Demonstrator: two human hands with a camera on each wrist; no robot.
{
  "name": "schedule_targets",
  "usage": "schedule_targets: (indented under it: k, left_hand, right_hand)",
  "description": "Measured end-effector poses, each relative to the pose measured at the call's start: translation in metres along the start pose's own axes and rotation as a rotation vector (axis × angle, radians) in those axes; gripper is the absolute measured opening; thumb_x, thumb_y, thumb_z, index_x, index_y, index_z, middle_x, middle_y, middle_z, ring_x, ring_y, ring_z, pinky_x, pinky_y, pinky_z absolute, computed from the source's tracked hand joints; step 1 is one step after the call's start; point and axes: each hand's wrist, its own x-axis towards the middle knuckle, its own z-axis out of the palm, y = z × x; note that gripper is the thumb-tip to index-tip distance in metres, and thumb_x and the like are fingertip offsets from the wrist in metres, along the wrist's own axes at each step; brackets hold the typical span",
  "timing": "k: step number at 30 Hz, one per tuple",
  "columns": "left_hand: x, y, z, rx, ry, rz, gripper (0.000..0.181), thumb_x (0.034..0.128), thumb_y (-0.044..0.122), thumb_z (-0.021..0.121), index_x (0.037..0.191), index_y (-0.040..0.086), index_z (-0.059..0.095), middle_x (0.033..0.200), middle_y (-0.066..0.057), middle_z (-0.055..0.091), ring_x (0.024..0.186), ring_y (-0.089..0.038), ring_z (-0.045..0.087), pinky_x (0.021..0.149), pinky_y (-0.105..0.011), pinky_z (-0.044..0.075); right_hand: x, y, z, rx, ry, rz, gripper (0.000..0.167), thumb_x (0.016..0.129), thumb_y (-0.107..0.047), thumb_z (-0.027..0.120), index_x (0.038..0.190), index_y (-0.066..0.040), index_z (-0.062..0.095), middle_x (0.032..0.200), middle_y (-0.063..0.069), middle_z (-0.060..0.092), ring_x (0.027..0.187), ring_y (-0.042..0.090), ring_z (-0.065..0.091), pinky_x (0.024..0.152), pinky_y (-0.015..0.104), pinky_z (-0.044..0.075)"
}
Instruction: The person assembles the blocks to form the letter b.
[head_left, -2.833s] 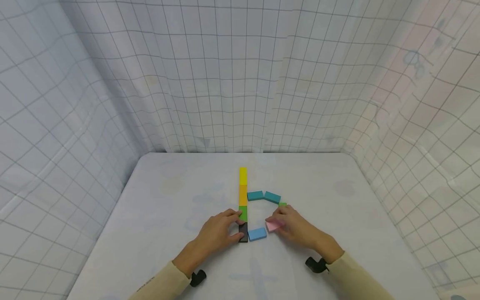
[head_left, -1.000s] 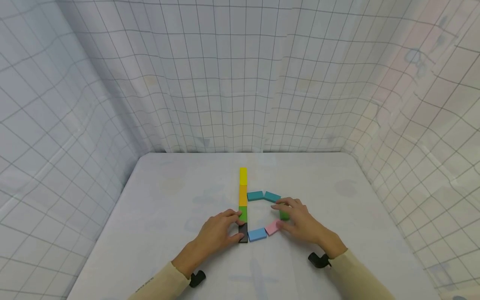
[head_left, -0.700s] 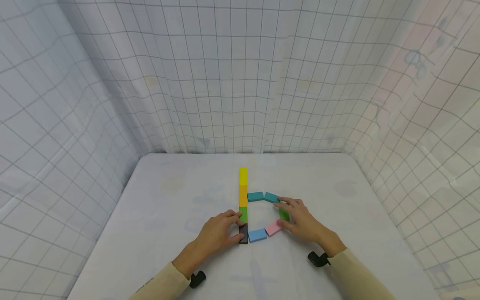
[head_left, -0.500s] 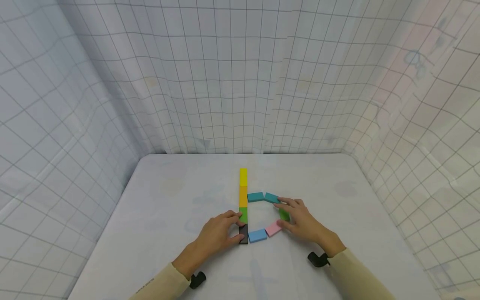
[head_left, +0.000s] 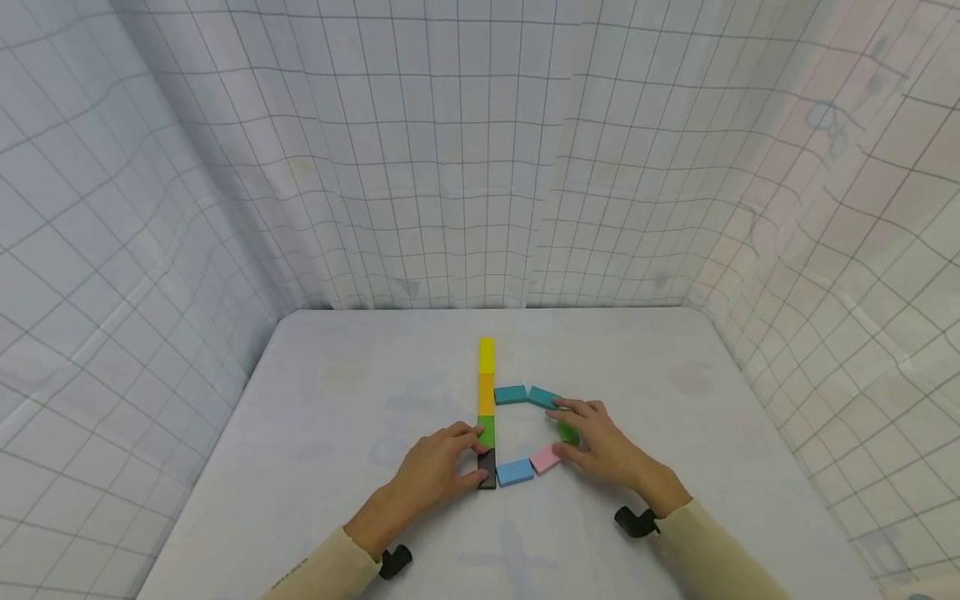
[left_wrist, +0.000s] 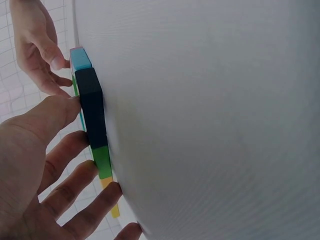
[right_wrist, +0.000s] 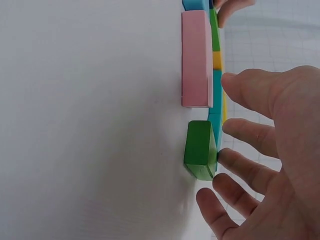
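Note:
Flat rectangular blocks lie on the white table. A straight column runs yellow [head_left: 487, 354], orange [head_left: 486, 393], green [head_left: 487, 425] and black [head_left: 487, 461] toward the person. Two teal blocks [head_left: 511, 395], a second green block [head_left: 568, 433], a pink block [head_left: 545, 459] and a light blue block [head_left: 515, 472] form a loop at its right. My left hand [head_left: 435, 467] rests thumb and fingertips at the black and nearer green blocks. My right hand [head_left: 607, 450] spreads its fingers over the loop's right side, thumb near the pink block, fingertips by the right teal block, partly hiding the second green block.
The white table [head_left: 360, 375] ends at a gridded white curtain [head_left: 480, 167] behind, with more curtain at both sides. Black wrist devices [head_left: 395, 561] sit under both beige sleeves [head_left: 330, 575].
My right hand has let go of the pink block, which lies flat in line with the blue one, and has shifted right. The second green block has turned slightly. The left hand stays put.

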Motion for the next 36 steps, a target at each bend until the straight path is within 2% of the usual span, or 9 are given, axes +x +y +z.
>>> schedule_targets:
  k: [5,9,13,20,27,36]
  left_hand:
    - [0.0,0.001,-0.001,-0.004,0.0,0.006,0.031,0.0963,0.028,0.099,0.123,0.018,0.086,0.151,-0.007,0.078,0.135,-0.035,0.078,0.106,-0.062,0.067]
    - [0.0,0.0,0.0,-0.006,0.002,0.006,0.031,0.0972,0.028,0.098,0.124,0.018,0.086,0.151,-0.007,0.078,0.136,-0.034,0.078,0.106,-0.062,0.067]
    - [0.0,-0.001,0.001,-0.015,0.003,0.005,0.031,0.0982,0.029,0.097,0.125,0.019,0.086,0.151,-0.007,0.078,0.136,-0.034,0.078,0.108,-0.061,0.067]
    - [0.001,-0.004,0.003,-0.023,-0.004,-0.013,0.03,0.0981,0.028,0.097,0.125,0.019,0.086,0.152,-0.006,0.078,0.137,-0.034,0.078,0.11,-0.061,0.066]
    - [0.002,-0.005,0.006,-0.017,-0.003,-0.017,0.029,0.0979,0.029,0.098,0.123,0.02,0.086,0.152,-0.005,0.078,0.137,-0.034,0.078,0.11,-0.06,0.066]
    - [0.002,-0.004,0.005,-0.015,-0.005,-0.024,0.028,0.0976,0.029,0.098,0.122,0.021,0.086,0.153,-0.004,0.077,0.136,-0.034,0.078,0.11,-0.059,0.067]
  right_hand:
    - [-0.002,-0.002,-0.001,0.0,0.004,-0.012,0.061,0.115,-0.036,0.077,0.169,-0.012,0.061,0.181,0.017,0.051,0.157,0.047,0.047,0.126,0.071,0.051]
    - [-0.005,-0.002,-0.003,0.002,0.054,-0.014,0.059,0.113,-0.027,0.08,0.167,-0.011,0.063,0.176,0.019,0.056,0.152,0.045,0.052,0.121,0.068,0.055]
    - [-0.009,0.001,-0.007,0.033,0.111,-0.008,0.054,0.109,-0.014,0.083,0.16,-0.008,0.068,0.168,0.018,0.062,0.141,0.038,0.062,0.113,0.058,0.062]
    - [-0.01,0.011,-0.006,0.085,0.11,-0.041,0.048,0.106,-0.005,0.083,0.153,-0.004,0.072,0.162,0.021,0.066,0.124,0.03,0.073,0.1,0.036,0.068]
    - [-0.01,0.014,-0.001,0.12,0.152,-0.081,0.045,0.104,0.0,0.085,0.148,-0.001,0.074,0.153,0.022,0.069,0.112,0.025,0.076,0.096,0.032,0.069]
    - [-0.009,0.015,0.002,0.133,0.161,-0.072,0.045,0.104,0.0,0.085,0.148,0.0,0.074,0.151,0.022,0.067,0.108,0.022,0.078,0.095,0.03,0.069]
